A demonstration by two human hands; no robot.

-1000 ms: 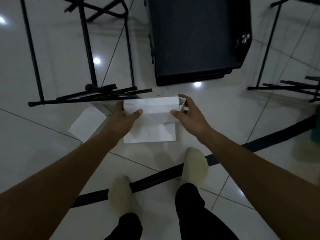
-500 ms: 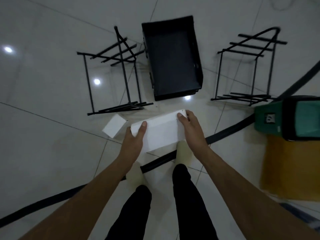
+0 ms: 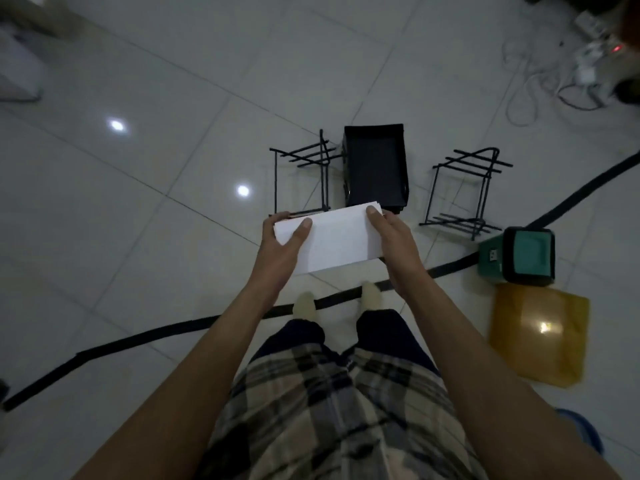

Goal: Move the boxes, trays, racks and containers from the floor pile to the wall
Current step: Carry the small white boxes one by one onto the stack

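Observation:
I hold a white rectangular box (image 3: 337,242) in front of my waist, well above the floor. My left hand (image 3: 280,245) grips its left end, thumb on top. My right hand (image 3: 394,240) grips its right end the same way. On the floor beyond the box stand a black tray (image 3: 375,168), a black wire rack (image 3: 303,174) to its left and a second black wire rack (image 3: 467,192) to its right.
A green and black container (image 3: 519,256) and a yellow-brown flat box (image 3: 538,337) lie on the floor at my right. A black strip (image 3: 166,332) crosses the white tiles under my feet. Cables and a power strip (image 3: 585,60) lie at the far right. A pale object (image 3: 17,71) sits at the far left.
I have straightened up and lifted the white box off the floor with both hands. The tray and racks now look smaller and farther below. The small white piece left of the box is out of sight.

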